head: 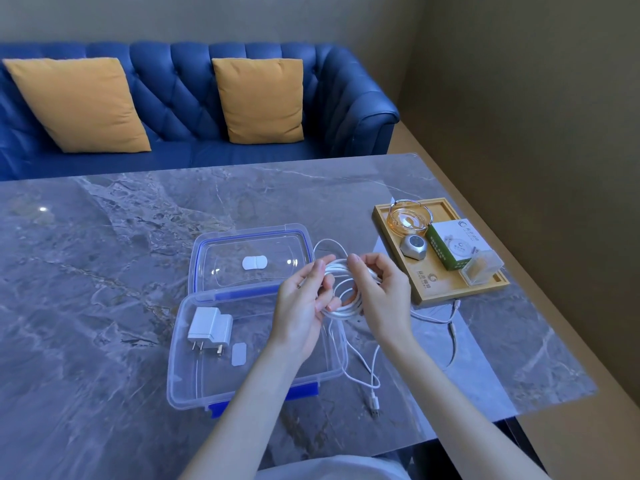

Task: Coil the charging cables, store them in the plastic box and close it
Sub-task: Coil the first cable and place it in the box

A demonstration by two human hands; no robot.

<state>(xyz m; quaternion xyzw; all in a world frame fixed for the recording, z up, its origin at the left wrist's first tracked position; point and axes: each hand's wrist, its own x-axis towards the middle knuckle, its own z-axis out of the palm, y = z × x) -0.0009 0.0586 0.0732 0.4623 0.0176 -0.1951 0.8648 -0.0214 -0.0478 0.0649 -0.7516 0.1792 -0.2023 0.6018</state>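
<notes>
- One white cable [346, 292], wound into several loops, is held above the table [104, 254] between two hands.
- Left hand [304, 306] pinches the coil's near-left side; right hand [381, 299] curls round its right side.
- Its loose end trails below the grip to one plug [374, 405].
- One clear box [180, 382] lies left of the grip, holding two chargers [209, 329]; one lid [249, 261] lies behind it.
- A second cable [452, 327] lies right of the grip.
</notes>
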